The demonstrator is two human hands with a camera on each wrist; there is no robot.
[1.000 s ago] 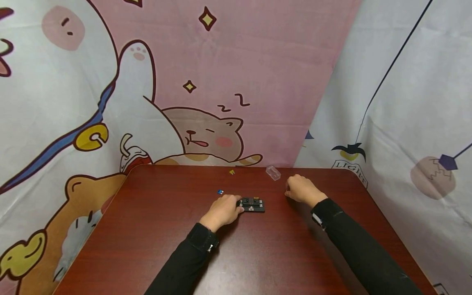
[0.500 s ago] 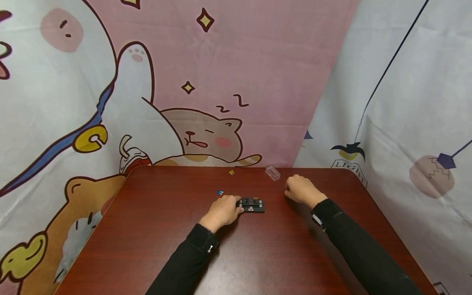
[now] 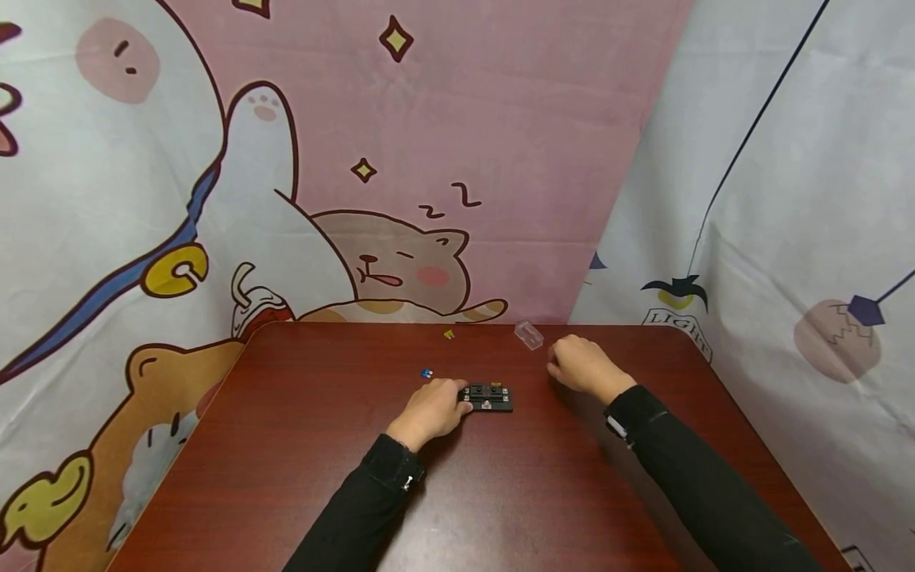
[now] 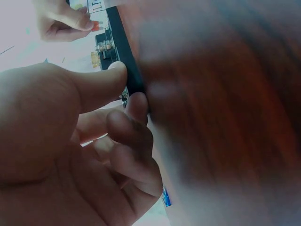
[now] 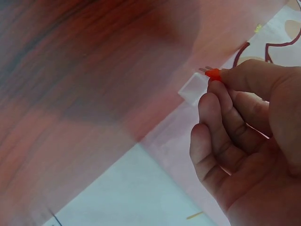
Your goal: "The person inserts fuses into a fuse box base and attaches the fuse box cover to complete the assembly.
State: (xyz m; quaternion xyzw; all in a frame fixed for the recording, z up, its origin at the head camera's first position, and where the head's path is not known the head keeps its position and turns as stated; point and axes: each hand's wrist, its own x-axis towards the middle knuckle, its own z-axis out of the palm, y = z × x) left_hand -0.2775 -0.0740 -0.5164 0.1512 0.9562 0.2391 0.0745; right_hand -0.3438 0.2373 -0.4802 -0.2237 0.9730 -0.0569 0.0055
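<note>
My left hand (image 3: 429,409) grips the left end of a black fuse holder (image 3: 493,403) on the table, thumb and index finger on its edges. In the left wrist view, metal terminals and a small amber part (image 4: 95,60) show on the holder's far side. My right hand (image 3: 586,368) is off to the right of the holder. Its thumb and index finger pinch an orange blade fuse (image 5: 214,74), whose two metal prongs point outward. Near the left fingers lies a blue blade fuse (image 3: 426,372). Farther back is a small yellow piece (image 3: 449,334).
A clear plastic cover (image 3: 529,335) lies close to the table's back edge, left of the right hand. The brown wooden table (image 3: 322,477) reaches to a cartoon-printed cloth (image 3: 536,159) hanging behind and at the right.
My right hand has shifted slightly left, toward the holder. The left hand keeps its grip on the fuse holder in the same place.
</note>
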